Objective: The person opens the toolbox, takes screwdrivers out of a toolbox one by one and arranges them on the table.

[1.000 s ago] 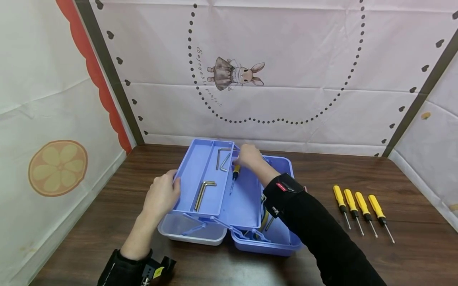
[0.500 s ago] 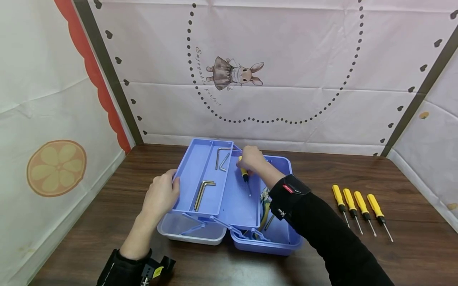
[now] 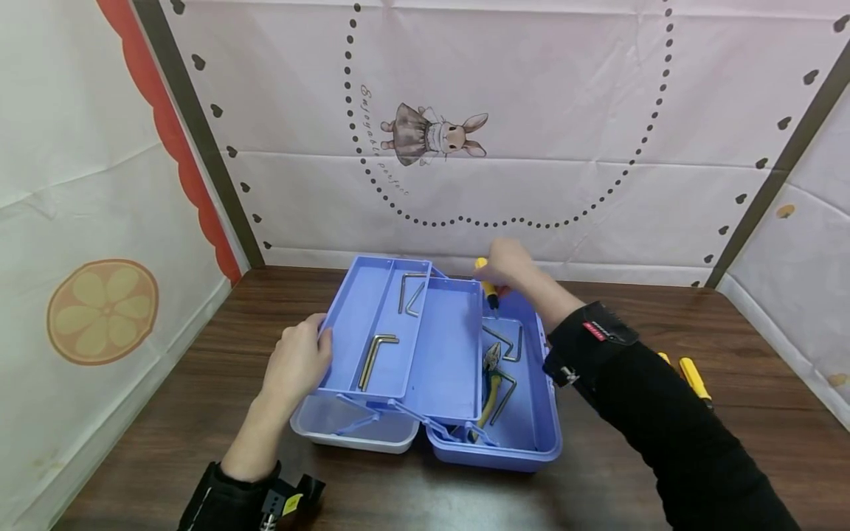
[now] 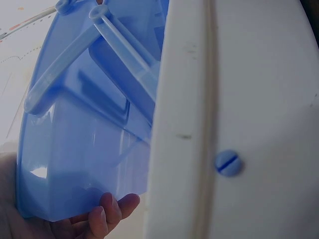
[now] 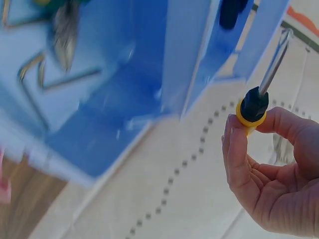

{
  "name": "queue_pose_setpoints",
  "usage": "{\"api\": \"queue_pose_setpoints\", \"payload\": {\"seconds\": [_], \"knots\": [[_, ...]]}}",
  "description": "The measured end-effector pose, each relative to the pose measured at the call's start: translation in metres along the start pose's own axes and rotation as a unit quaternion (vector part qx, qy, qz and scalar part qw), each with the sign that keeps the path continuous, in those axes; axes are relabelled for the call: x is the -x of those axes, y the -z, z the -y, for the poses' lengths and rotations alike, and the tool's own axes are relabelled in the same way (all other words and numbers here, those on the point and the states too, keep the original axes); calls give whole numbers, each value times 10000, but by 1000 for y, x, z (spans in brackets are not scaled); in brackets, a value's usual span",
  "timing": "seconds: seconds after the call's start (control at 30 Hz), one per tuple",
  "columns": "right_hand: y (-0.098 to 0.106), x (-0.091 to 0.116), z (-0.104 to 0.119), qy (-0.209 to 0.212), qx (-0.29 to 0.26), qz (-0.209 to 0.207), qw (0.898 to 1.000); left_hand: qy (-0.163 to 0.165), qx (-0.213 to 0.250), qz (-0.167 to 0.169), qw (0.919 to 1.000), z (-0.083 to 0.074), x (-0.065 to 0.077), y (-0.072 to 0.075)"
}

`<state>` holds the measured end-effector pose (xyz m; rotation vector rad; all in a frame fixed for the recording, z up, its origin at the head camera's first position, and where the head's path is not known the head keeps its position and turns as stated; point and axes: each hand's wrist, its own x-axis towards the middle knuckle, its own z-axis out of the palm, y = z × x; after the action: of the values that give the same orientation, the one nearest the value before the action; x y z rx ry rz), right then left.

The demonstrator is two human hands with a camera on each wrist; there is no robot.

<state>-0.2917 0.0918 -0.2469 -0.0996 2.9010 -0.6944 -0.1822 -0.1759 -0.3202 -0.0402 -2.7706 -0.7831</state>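
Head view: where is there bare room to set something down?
The lower tray, between the upper tray and the deep bin, looks bare; so does the tabletop between the left wall and left hand. Crowded: the bin around the pliers and hex keys, and the tabletop under the right sleeve, by the yellow screwdrivers.

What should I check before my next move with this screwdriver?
1. Screwdriver held in the right hand: ok.
2. Upper tray steadied: ok, the left hand grips its outer edge.
3. Screwdriver tip clear of the inner tray: cannot tell.
4. Toolbox bottom free of other tools: not ok, pliers and hex keys lie there.
5. Screwdrivers on the table in full view: not ok, the right sleeve partly covers them.
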Motion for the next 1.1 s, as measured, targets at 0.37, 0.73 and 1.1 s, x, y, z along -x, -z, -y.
{"api": "queue_pose_setpoints", "payload": {"seconds": [0.37,0.73,1.1], "knots": [[36,9,-66,-61,385,-153,9991,4,48,3,10000,2,1,-1],[35,20,-141,-312,104,98,9994,-4,36,-46,10000,-1,0,1],[0,22,-182,-712,352,356,9962,-45,15,-61,10000,-1,1,1]]}}
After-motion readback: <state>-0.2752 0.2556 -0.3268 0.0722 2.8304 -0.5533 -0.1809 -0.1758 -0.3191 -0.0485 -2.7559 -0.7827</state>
